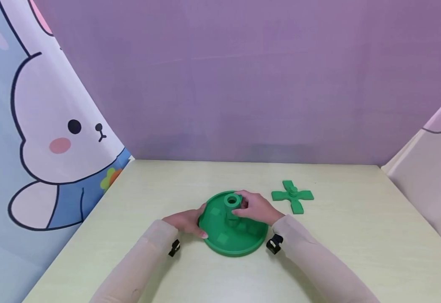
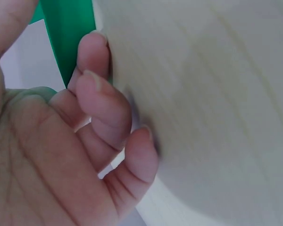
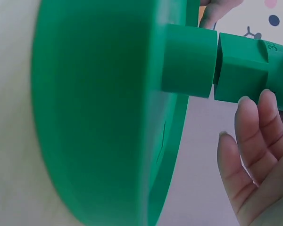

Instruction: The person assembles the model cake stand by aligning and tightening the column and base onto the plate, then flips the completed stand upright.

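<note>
A round green base (image 1: 229,246) with a raised rim lies on the table. My left hand (image 1: 187,221) holds its left edge, thumb at the near side of the rim. In the left wrist view that hand's fingers (image 2: 104,96) are bent beside the edge. From the middle of the base rises a short green post (image 3: 188,59). My right hand (image 1: 257,207) grips a green hollow sleeve (image 3: 243,68) with a flat-sided lower part, upright over the post. A thin dark gap shows between sleeve and post in the right wrist view.
A green cross-shaped piece (image 1: 304,195) with a raised round centre lies on the table (image 1: 357,235), behind and right of the base. A purple cloth (image 1: 251,105) hangs behind the table, and a rabbit-print cloth (image 1: 54,109) is at the left.
</note>
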A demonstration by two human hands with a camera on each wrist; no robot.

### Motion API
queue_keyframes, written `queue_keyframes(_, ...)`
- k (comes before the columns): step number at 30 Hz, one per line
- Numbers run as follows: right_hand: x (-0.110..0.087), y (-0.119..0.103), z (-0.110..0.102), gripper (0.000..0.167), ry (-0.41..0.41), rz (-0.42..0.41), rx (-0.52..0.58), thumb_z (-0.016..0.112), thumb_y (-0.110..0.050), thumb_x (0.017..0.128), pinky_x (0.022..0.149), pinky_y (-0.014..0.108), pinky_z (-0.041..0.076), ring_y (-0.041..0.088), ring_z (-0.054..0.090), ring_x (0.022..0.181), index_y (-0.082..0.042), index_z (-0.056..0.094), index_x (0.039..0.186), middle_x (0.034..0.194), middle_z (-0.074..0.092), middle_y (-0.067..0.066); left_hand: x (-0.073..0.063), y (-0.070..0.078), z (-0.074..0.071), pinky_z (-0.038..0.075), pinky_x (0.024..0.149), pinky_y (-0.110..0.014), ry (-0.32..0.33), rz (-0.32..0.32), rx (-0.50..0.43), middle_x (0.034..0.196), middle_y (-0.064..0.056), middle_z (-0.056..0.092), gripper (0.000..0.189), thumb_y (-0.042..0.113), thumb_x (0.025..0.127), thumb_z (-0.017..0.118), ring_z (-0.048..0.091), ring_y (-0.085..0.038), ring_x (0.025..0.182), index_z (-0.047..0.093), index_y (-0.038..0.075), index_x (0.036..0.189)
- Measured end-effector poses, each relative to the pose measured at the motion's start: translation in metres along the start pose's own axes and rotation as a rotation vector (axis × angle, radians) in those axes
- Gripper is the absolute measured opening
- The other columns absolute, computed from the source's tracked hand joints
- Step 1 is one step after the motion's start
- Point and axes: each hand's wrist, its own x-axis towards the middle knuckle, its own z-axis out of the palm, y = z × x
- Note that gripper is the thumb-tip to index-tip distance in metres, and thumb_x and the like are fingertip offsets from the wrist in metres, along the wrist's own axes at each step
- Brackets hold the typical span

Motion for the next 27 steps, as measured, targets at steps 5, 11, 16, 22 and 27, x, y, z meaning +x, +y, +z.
queue_keyframes(5, 0.004, 0.0017, 0.0052, 0.054, 0.043, 0.012, 0.046, 0.076, -0.03, 0.083, 0.064, 0.031, 0.045, 0.015, 0.051, 0.071, -0.001, 0.052, 0.123, 0.08, 0.054, 0.0, -0.0006, 0.0007, -0.0002, 0.03, 0.108, -0.048, 0.011, -0.012, 0.01, 0.145, -0.02, 0.038, 0.11, 0.023, 0.077, 0.082, 0.036, -0.032, 0.134, 0.005, 0.001, 0.153)
queue_keyframes(11, 0.0038, 0.0054, 0.007, 0.061, 0.057, -0.01, 0.141, 0.076, -0.023, 0.083, 0.08, 0.037, 0.048, 0.023, 0.054, 0.095, -0.001, 0.049, 0.132, 0.105, 0.058, 0.006, -0.0015, 0.0041, -0.0005, 0.03, 0.108, -0.049, 0.005, -0.015, 0.007, 0.146, -0.02, 0.037, 0.111, 0.023, 0.077, 0.082, 0.034, -0.033, 0.134, 0.004, 0.003, 0.153)
queue_keyframes(16, 0.0019, 0.0084, 0.006, 0.059, 0.055, -0.039, 0.177, 0.075, -0.016, 0.083, 0.079, 0.037, 0.05, 0.025, 0.054, 0.099, -0.002, 0.05, 0.134, 0.11, 0.059, 0.01, -0.0006, 0.0048, 0.0005, 0.03, 0.108, -0.048, -0.002, -0.012, 0.012, 0.148, -0.019, 0.035, 0.111, 0.022, 0.077, 0.082, 0.033, -0.033, 0.136, 0.004, 0.003, 0.153)
queue_keyframes(22, 0.0026, 0.0059, 0.0072, 0.057, 0.087, -0.013, 0.178, 0.078, -0.018, 0.081, 0.077, 0.035, 0.05, 0.024, 0.056, 0.092, 0.0, 0.051, 0.128, 0.107, 0.059, 0.008, -0.0002, 0.0043, -0.0006, 0.029, 0.109, -0.048, -0.006, -0.014, 0.006, 0.148, -0.021, 0.034, 0.111, 0.021, 0.078, 0.082, 0.032, -0.033, 0.136, 0.003, 0.0, 0.153)
queue_keyframes(27, 0.0009, 0.0033, 0.0073, 0.067, 0.09, -0.011, 0.162, 0.078, -0.02, 0.081, 0.088, 0.045, 0.048, 0.029, 0.054, 0.106, 0.0, 0.045, 0.134, 0.122, 0.054, 0.014, -0.0005, 0.0058, -0.0007, 0.03, 0.108, -0.048, -0.002, -0.019, 0.011, 0.147, -0.021, 0.036, 0.11, 0.021, 0.078, 0.081, 0.033, -0.033, 0.135, 0.003, 0.0, 0.153)
